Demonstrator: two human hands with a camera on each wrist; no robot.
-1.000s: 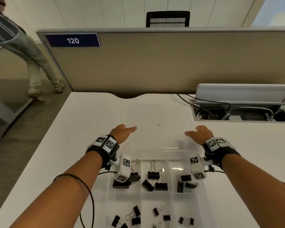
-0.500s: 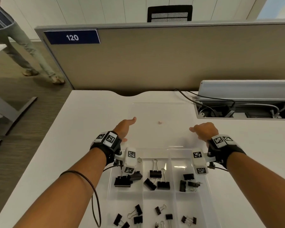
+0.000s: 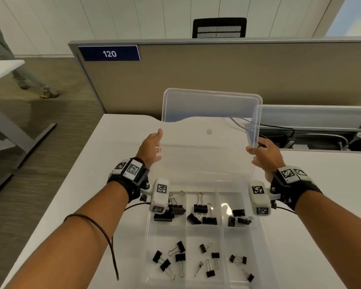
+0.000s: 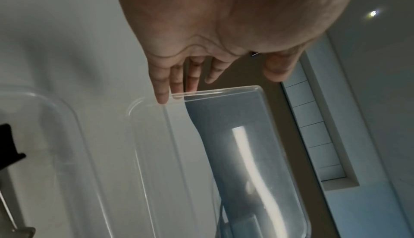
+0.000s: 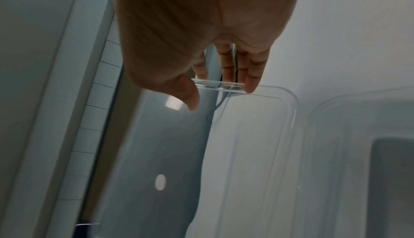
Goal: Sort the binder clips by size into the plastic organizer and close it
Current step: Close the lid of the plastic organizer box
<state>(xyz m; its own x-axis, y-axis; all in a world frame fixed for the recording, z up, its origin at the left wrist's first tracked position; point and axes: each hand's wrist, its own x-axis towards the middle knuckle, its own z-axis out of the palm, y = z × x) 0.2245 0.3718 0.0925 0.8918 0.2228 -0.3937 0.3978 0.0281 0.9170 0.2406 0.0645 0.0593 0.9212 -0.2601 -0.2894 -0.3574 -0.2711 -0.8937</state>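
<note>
Two hands – left hand (image 3: 151,148), right hand (image 3: 266,156) – hold raised lid (image 3: 208,113).

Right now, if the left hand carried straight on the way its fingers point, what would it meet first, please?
Probably the beige partition. The left hand points away from the person beside the clear lid, its fingers touching the lid's rim. Depth is unclear.

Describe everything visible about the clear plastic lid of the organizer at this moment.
The clear, colourless plastic lid is a flat rectangular panel with rounded corners and a raised rim. It is tilted up off the white desk, apparently hinged along the far edge of the compartmented organizer tray, which is open with black binder clips inside. The left hand touches its left edge with straight fingers; the right hand pinches the right edge between thumb and fingers.
</note>
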